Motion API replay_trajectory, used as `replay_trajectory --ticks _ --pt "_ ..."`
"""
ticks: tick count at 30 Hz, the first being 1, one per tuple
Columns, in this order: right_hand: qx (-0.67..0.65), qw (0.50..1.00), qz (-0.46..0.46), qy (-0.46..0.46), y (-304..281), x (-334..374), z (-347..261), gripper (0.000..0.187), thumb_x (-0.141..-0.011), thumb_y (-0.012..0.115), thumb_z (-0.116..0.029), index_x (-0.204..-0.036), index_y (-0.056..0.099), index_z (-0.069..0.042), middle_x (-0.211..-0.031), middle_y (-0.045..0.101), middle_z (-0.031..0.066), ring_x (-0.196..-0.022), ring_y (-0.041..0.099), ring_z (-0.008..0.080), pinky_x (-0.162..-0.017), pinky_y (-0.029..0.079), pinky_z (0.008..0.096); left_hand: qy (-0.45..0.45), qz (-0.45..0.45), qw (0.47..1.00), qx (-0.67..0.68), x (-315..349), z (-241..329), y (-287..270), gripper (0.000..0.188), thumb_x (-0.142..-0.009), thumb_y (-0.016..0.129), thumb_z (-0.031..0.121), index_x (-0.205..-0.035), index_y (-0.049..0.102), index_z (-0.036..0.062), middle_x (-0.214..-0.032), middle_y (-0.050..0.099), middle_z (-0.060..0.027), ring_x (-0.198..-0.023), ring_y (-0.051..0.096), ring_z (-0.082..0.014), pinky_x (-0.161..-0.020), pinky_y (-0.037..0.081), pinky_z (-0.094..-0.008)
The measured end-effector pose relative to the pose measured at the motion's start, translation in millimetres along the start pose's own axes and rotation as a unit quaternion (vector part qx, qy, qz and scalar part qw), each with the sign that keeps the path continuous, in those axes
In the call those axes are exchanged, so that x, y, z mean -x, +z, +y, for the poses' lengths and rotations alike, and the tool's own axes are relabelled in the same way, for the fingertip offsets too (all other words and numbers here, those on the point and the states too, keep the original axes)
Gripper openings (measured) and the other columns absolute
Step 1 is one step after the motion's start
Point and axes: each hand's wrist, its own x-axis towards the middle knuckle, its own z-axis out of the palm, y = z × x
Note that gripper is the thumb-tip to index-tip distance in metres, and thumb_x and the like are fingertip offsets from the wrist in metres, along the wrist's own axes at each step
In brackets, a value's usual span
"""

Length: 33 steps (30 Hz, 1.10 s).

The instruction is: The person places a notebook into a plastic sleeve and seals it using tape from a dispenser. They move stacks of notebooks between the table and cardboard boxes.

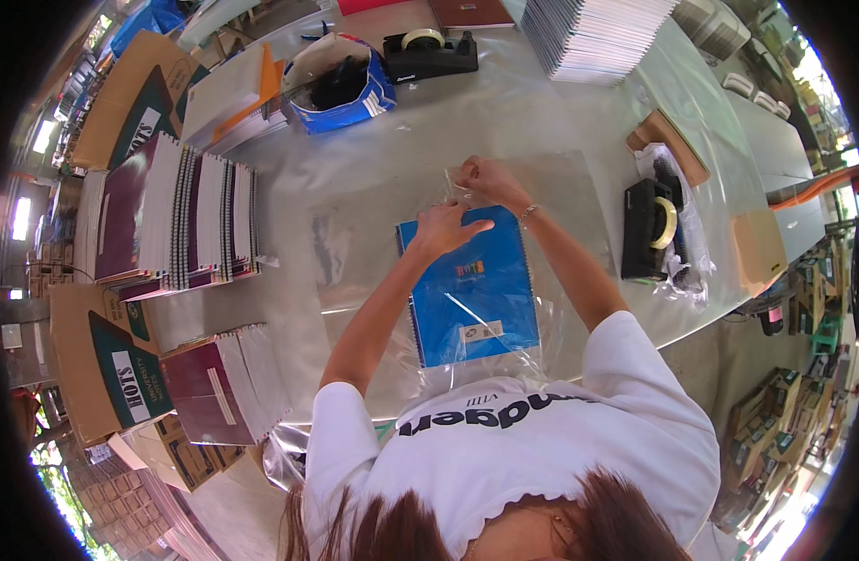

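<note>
A blue spiral notebook (pixel 472 294) lies on the table in front of me, inside a clear plastic bag (pixel 542 360) whose loose film shows below and above it. Over the notebook's far edge rests my left hand (pixel 443 229), its thumb stretched out and its fingers against the film. My right hand (pixel 490 179) is just beyond that edge, with fingers pinched together on the bag's film. A printed label sticker sits near the notebook's lower edge. Under the notebook a larger clear plastic sheet (pixel 565 182) is spread.
Stacks of maroon spiral notebooks (pixel 182 210) stand at the left beside cardboard boxes (pixel 112 365). A black tape dispenser (pixel 646 229) is at the right, another tape dispenser (pixel 429 56) at the back near a blue-and-white container (pixel 355 107). A tall notebook stack (pixel 593 37) stands far right.
</note>
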Motion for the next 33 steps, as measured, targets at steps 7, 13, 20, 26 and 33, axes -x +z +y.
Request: replay_trajectory --ticks 7,13,20,26,33 --pt "-0.054 0.998 -0.039 -0.020 16.2 -28.1 6.1 0.028 -0.078 0.069 -0.021 -0.095 0.063 0.001 -0.080 0.067 0.0100 -0.077 0.063 0.0163 -0.070 0.050 0.0313 -0.041 0.001 0.999 -0.011 -14.7 3.1 13.0 0.085 -0.073 0.043 0.081 -0.116 0.063 0.0094 -0.124 0.059 -0.0109 -0.114 0.055 -0.0337 -0.088 0.043 -0.0568" --pt "-0.185 0.975 -0.120 -0.036 10.8 -19.7 -14.4 0.009 -0.078 0.064 -0.007 -0.084 0.065 0.000 -0.078 0.067 0.0100 -0.069 0.063 0.0165 -0.061 0.050 0.0307 -0.047 0.021 0.999 0.015 -8.3 -0.1 14.3 0.078 -0.082 0.046 0.070 -0.127 0.047 0.0064 -0.117 0.062 -0.0119 -0.109 0.058 -0.0330 -0.088 0.041 -0.0573" --pt "-0.173 0.982 -0.036 -0.064 4.0 -1.7 -15.7 0.005 -0.079 0.063 0.001 -0.082 0.064 0.004 -0.069 0.064 0.0071 -0.062 0.061 0.0112 -0.054 0.047 0.0251 -0.057 -0.045 0.997 -0.007 6.4 -4.5 -6.9 0.053 -0.090 0.049 0.042 -0.135 0.042 0.0155 -0.115 0.064 -0.0077 -0.107 0.060 -0.0309 -0.094 0.033 -0.0586" --pt "-0.108 0.989 0.013 -0.099 10.1 9.2 -30.0 0.010 -0.081 0.062 -0.001 -0.087 0.065 0.006 -0.072 0.065 0.0070 -0.064 0.061 0.0108 -0.058 0.049 0.0254 0.021 0.061 0.998 0.004 15.2 -22.5 2.6 0.038 -0.092 0.048 0.041 -0.123 0.051 0.0185 -0.110 0.064 -0.0092 -0.106 0.060 -0.0265 -0.093 0.036 -0.0504" --pt "-0.126 0.985 -0.091 -0.079 2.1 0.1 -32.4 0.016 -0.083 0.063 -0.009 -0.090 0.065 0.005 -0.078 0.066 0.0083 -0.069 0.061 0.0099 -0.064 0.050 0.0268 0.001 0.093 0.993 -0.072 3.5 -4.2 17.5 0.053 -0.090 0.039 0.059 -0.117 0.059 0.0193 -0.115 0.062 -0.0086 -0.107 0.057 -0.0338 -0.092 0.033 -0.0576"
